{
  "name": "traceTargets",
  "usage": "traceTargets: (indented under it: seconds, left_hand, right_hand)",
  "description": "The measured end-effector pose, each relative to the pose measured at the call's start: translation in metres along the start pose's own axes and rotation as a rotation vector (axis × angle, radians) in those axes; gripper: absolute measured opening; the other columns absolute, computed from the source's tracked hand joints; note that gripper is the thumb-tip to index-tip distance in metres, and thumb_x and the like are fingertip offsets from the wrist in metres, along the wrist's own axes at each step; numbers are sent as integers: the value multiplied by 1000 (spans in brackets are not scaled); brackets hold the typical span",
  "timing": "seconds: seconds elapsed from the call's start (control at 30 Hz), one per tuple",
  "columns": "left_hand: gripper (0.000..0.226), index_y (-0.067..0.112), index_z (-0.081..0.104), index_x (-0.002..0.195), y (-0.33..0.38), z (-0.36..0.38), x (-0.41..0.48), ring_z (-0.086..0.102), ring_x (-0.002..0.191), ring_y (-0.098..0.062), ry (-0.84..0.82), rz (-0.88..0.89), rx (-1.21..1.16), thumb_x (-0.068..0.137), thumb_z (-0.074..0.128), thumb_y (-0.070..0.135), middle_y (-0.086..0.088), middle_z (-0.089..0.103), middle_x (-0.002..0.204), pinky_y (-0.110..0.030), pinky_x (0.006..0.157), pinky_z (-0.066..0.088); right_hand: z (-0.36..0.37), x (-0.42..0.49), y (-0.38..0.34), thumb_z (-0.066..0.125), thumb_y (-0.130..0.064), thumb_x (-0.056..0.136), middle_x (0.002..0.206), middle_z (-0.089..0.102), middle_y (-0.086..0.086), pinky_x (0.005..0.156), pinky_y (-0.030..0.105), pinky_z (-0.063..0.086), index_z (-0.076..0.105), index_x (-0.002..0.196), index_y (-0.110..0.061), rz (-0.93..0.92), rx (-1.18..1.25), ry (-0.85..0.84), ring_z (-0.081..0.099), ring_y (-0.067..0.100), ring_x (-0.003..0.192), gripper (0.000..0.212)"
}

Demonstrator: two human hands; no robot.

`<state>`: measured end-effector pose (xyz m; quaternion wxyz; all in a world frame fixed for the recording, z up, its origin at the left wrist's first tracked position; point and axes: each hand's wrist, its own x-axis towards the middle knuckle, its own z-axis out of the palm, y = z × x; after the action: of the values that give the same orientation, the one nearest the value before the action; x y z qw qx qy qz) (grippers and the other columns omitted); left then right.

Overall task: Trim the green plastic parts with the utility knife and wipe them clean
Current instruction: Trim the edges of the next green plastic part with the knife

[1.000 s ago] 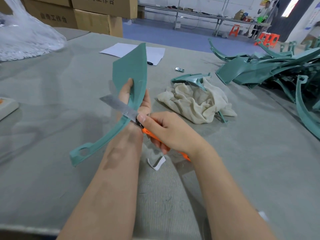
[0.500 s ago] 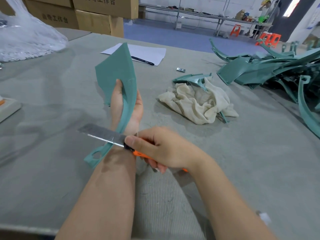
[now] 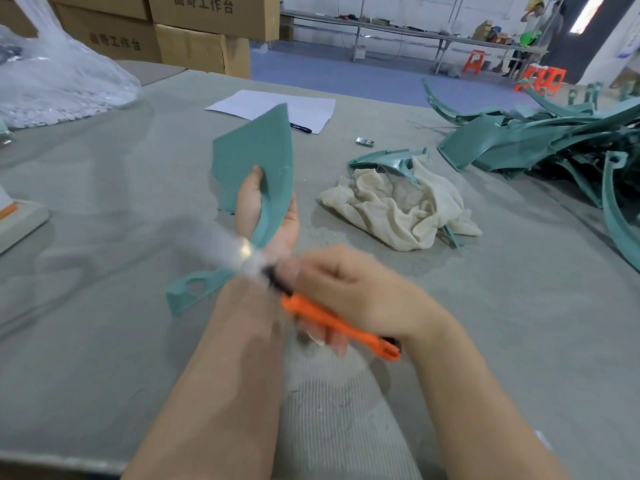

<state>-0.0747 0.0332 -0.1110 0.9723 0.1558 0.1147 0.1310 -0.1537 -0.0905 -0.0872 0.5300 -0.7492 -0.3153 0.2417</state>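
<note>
Right, your left hand [image 3: 248, 206] pinches the green part [image 3: 252, 150] at its waist, thumb on the face, held above mid-table [image 3: 104, 341]. Your right hand [image 3: 349, 289] wraps the utility knife [image 3: 332, 323], blurred. The part looks light, thin and springy, so hold it close to the cut.

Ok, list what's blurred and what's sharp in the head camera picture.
Head view: motion blur smears the right hand and the utility knife, its blade a pale streak with one bright glint. Head view: the left hand, the green part it holds and the cloth are sharp. Head view: light is soft, with faint shadows on the table.
</note>
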Motion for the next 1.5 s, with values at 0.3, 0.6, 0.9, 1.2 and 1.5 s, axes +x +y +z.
traceTargets:
  seconds: [0.3, 0.6, 0.9, 1.2, 1.5]
  left_hand:
    - [10, 12, 65, 98, -22, 15, -7, 67, 68, -10, -75, -47, 367, 95, 55, 12, 1, 72, 82, -18, 66, 52]
    - [28, 12, 63, 120, -31, 14, -13, 70, 93, -14, -133, 33, 727, 94, 59, 21, -1, 72, 108, -25, 76, 57]
    - [33, 10, 59, 127, -30, 14, -10, 63, 113, -20, -144, 6, 566, 95, 58, 15, -5, 66, 123, -34, 99, 48]
    - [30, 11, 63, 122, -29, 12, -6, 67, 104, -15, -125, 2, 565, 93, 60, 17, -1, 69, 117, -28, 90, 52]
    - [33, 12, 61, 126, -29, 12, -9, 65, 104, -19, -97, -55, 573, 93, 59, 19, -3, 67, 121, -29, 86, 50]
  right_hand:
    - [-47, 9, 30, 59, -46, 91, 69, 55, 19, 43, 21, 44, 52, 81, -1, 5, -106, 952, 51, 12, 47, 47]
    - [-39, 23, 34, 75, -24, 81, 63, 53, -14, 54, 22, 50, 48, 87, -19, -43, 14, 1015, 51, 3, 50, 29]
    - [-56, 15, 40, 60, -5, 87, 80, 65, 7, 48, 17, 45, 47, 84, -19, -31, 118, 1188, 56, 0, 47, 19]
    - [-62, 6, 43, 66, -28, 88, 68, 53, -3, 54, 29, 50, 52, 90, -19, 93, -35, 1062, 49, 5, 47, 17]
    - [-61, 10, 41, 56, -36, 93, 80, 56, 11, 63, 35, 47, 53, 92, -9, 139, -12, 1082, 51, 17, 67, 27]
